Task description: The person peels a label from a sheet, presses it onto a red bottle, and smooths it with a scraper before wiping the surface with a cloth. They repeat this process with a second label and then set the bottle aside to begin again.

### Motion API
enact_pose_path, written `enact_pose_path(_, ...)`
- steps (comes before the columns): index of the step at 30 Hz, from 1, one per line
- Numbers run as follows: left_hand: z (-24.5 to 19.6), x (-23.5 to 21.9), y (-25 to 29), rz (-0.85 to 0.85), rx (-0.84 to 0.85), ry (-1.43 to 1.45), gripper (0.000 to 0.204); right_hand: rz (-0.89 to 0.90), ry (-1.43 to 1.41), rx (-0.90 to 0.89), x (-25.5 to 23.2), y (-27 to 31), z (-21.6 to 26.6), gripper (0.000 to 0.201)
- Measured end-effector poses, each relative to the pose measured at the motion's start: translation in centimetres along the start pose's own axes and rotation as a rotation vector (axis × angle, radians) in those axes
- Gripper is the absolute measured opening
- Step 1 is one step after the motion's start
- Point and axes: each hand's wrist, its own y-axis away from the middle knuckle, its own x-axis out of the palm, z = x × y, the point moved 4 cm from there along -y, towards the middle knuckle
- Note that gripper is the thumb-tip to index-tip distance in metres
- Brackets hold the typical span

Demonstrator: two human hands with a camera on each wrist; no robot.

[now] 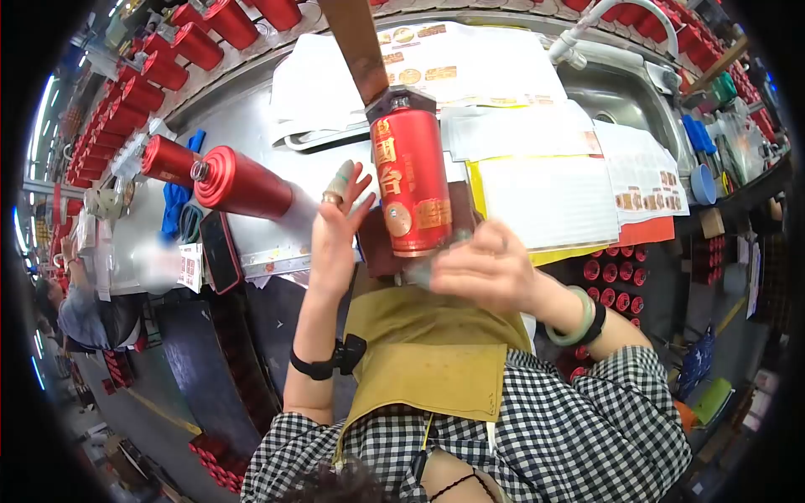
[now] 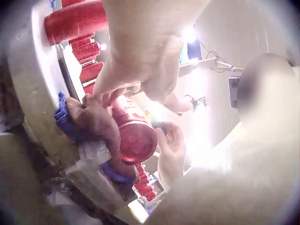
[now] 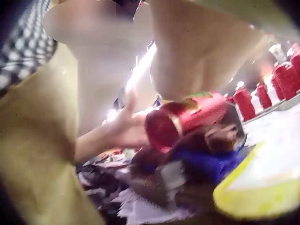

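Note:
A red bottle (image 1: 408,180) with gold characters and a round gold emblem lies on a dark brown padded holder (image 1: 381,243), its base toward the person. To its left, my left hand (image 1: 335,226) is raised with fingers spread and the thumb toward the bottle. One of its fingers wears a pale covering and a ring. My right hand (image 1: 486,264), blurred, is at the lower right of the bottle, fingers loosely bent. Grey fingertips (image 1: 419,272) show near the bottle's base. The right wrist view shows the bottle's round base (image 3: 161,130) with the left hand (image 3: 124,129) beside it.
Two more red bottles (image 1: 243,182) lie on the left of the metal table, near a phone (image 1: 220,251) and blue cloth (image 1: 178,197). Printed sheets (image 1: 537,197) cover the right side. A sink (image 1: 620,92) with a faucet is behind them. Rows of red bottles (image 1: 226,25) line the back.

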Motion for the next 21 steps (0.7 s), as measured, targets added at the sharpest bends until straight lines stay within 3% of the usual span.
enact_pose_path(1, 0.0, 0.0, -1.0, -0.038, -0.064, 0.078, 0.114, 0.103, -0.082, 0.069, -0.4, 0.7, 0.7, 0.015)
enact_pose_path(2, 0.0, 0.6, -2.0, -0.107, -0.094, 0.090, 0.097, 0.077, -0.139, 0.169, -0.7, 1.3, 1.0, 0.017)
enact_pose_path(3, -0.5, 1.4, -3.1, -0.098, -0.099, 0.087, 0.097, 0.046, -0.195, 0.271, -1.0, 1.8, 1.0, 0.020)
enact_pose_path(5, -0.6, 3.2, -5.3, 0.038, -0.257, -0.109, 0.076, -0.158, -0.410, 0.624, -2.6, 2.1, 0.2, 0.029)
enact_pose_path(6, -0.3, 3.5, -6.0, 0.021, -0.306, -0.078, 0.060, -0.185, -0.407, 0.711, -3.5, 2.4, 0.1, 0.036)
enact_pose_path(7, -0.3, 3.8, -5.8, 0.037, -0.307, -0.084, 0.060, -0.211, -0.402, 0.796, -4.5, 2.8, -0.2, 0.045)
enact_pose_path(9, -0.5, 5.4, -4.4, 0.051, -0.434, 0.094, 0.061, -0.342, -0.315, 0.719, -6.4, 2.1, -0.3, 0.043)
enact_pose_path(11, -1.5, 7.2, -2.1, 0.193, -0.385, 0.150, 0.059, -0.506, -0.405, 0.790, -7.6, 2.3, -0.6, 0.041)
enact_pose_path(15, -4.1, 12.4, 1.0, 0.525, -0.177, -0.232, 0.088, -0.471, -0.275, 0.665, -10.5, 0.5, -0.4, 0.036)
enact_pose_path(17, -4.9, 15.3, 1.8, 0.594, -0.061, -0.370, 0.090, -0.354, -0.205, 0.617, -12.3, 2.2, 0.9, 0.035)
enact_pose_path(19, -5.4, 17.7, 2.1, 0.640, -0.067, -0.356, 0.091, -0.403, -0.086, 0.604, -14.0, 4.2, 2.6, 0.027)
enact_pose_path(21, -5.5, 20.8, 2.5, 0.842, 0.045, -0.517, 0.089, -0.298, -0.018, 0.626, -16.5, 6.5, 5.1, 0.025)
